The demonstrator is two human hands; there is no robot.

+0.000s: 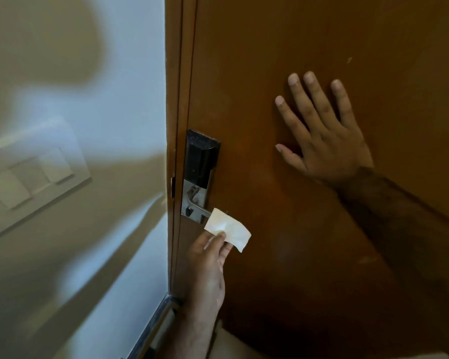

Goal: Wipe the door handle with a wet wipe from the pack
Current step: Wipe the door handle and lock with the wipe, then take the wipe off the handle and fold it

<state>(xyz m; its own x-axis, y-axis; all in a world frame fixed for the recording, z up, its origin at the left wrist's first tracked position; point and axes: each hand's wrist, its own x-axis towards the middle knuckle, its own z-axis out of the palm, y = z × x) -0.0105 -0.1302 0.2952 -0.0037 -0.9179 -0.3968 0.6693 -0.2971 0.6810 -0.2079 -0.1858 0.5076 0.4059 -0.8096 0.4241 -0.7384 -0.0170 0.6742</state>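
A folded white wet wipe [228,229] is pinched between the thumb and fingers of my left hand [208,265]. The wipe lies over the outer part of the silver lever door handle [204,211], hiding most of the lever. The handle belongs to a lock set with a silver plate [192,200] and a black upper housing [201,156] near the door's left edge. My right hand [322,136] rests flat on the brown door [296,47], fingers spread, holding nothing. No wipe pack is in view.
A cream wall [75,73] runs along the left, with a white switch panel [34,174] on it. The door frame's edge [173,125] separates wall and door. A dark floor strip [153,330] shows at the bottom.
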